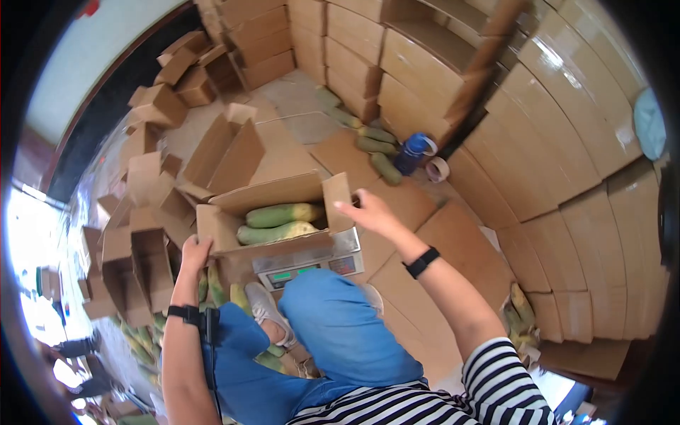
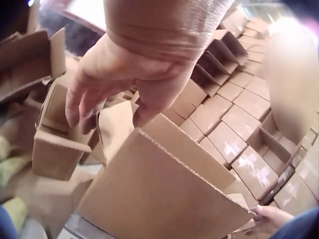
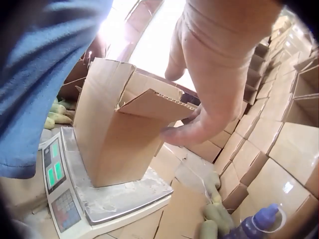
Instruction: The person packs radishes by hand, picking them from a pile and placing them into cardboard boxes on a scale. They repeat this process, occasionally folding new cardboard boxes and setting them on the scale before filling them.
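Both end flaps of the open carton (image 1: pixel 290 246), which sits on the scale (image 1: pixel 312 268) with green fruits (image 1: pixel 283 214) inside, probably want even pressure: press the right one with your flat-fingered right hand (image 1: pixel 372 212) while your loose, empty left hand (image 1: pixel 196 251) steadies the left corner.

The floor (image 1: pixel 297 99), laid with flat cardboard, carries a scale (image 1: pixel 312 265) at 6 o'clock, green fruit (image 1: pixel 375 145), a bottle (image 1: pixel 413 153) and tape (image 1: pixel 437 168) at 1, and open boxes (image 1: pixel 142 234) at 9.
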Motion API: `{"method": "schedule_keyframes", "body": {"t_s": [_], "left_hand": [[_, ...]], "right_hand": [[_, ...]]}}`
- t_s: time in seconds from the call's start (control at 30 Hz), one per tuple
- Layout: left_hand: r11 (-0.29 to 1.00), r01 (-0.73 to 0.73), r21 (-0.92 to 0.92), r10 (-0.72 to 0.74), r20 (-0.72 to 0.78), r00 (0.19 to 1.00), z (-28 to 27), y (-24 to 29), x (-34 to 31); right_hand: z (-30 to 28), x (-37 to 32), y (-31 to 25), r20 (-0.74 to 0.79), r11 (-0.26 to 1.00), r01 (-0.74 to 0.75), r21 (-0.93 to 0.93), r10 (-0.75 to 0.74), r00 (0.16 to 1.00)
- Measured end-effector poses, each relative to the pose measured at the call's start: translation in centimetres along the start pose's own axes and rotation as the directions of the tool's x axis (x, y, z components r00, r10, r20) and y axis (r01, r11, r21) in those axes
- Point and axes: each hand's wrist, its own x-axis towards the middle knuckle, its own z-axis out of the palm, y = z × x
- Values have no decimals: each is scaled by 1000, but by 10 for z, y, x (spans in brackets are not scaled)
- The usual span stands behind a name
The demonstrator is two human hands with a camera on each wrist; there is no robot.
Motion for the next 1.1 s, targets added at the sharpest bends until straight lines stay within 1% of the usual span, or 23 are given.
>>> {"method": "schedule_keyframes", "body": {"t_s": [0.07,0.13,0.2,0.23,0.33,0.37,0.43,0.5,0.53,0.57,0.6,0.63,0.7,0.73,0.8,0.83,0.87,0.9,0.93,0.97,1.03,1.07,1.1], "left_hand": [[1000,-17,-20,17,22,1000,2,-8,9],[999,-29,-40,30,25,999,4,-11,15],[880,-310,360,348,-44,936,5,-9,19],[842,-303,446,367,-62,928,12,10,4],[831,-388,400,430,-17,903,22,30,-12],[844,-439,307,452,33,892,25,38,-17],[804,-496,329,490,106,865,42,84,-52],[739,-555,382,498,244,832,71,138,-96],[712,-563,419,470,311,826,93,161,-115],[607,-624,492,496,379,781,116,177,-129],[489,-675,552,510,447,735,140,193,-144],[487,-723,490,504,519,691,165,209,-162],[402,-792,459,518,600,610,221,217,-183],[375,-785,494,435,654,619,252,222,-195],[372,-817,441,418,706,572,308,225,-225],[405,-829,386,442,711,547,333,222,-240],[405,-845,350,379,777,503,355,221,-253],[431,-845,316,459,730,507,382,209,-268],[461,-849,259,476,735,483,402,201,-281],[507,-835,214,499,717,487,423,186,-291],[558,-815,157,507,713,484,454,161,-309],[568,-810,143,492,731,474,462,152,-317],[563,-818,119,478,761,439,465,143,-324]], "right_hand": [[15,19,4,-24,999,32,-39,-33,999],[33,27,8,-60,997,71,40,-68,996],[39,27,8,-91,995,73,68,-66,994],[36,21,8,-112,993,79,88,-69,991],[24,-17,14,-148,997,79,-11,-80,986],[20,-32,29,-219,990,109,90,-87,972],[6,-63,71,-307,971,114,211,-45,951],[-42,-121,81,-283,984,-51,169,98,954],[-52,-147,95,-302,913,-26,407,161,940],[-65,-172,111,-358,903,-18,430,189,915],[-76,-197,133,-366,892,-85,444,267,891],[-86,-220,157,-453,927,-91,364,261,852],[-107,-272,189,-477,842,-112,527,402,781],[-115,-296,197,-528,828,-65,557,413,742],[-123,-346,250,-582,831,-151,535,493,646],[-128,-368,258,-659,873,-174,456,463,592],[-132,-390,277,-662,852,-176,493,499,559],[-135,-410,291,-722,886,-231,402,462,515],[-138,-430,305,-739,868,-384,314,477,476],[-132,-439,305,-812,888,-352,297,429,396],[-127,-463,332,-800,841,-457,291,476,366],[-122,-471,344,-797,845,-453,284,471,378],[-116,-478,358,-792,806,-528,266,495,357]]}}
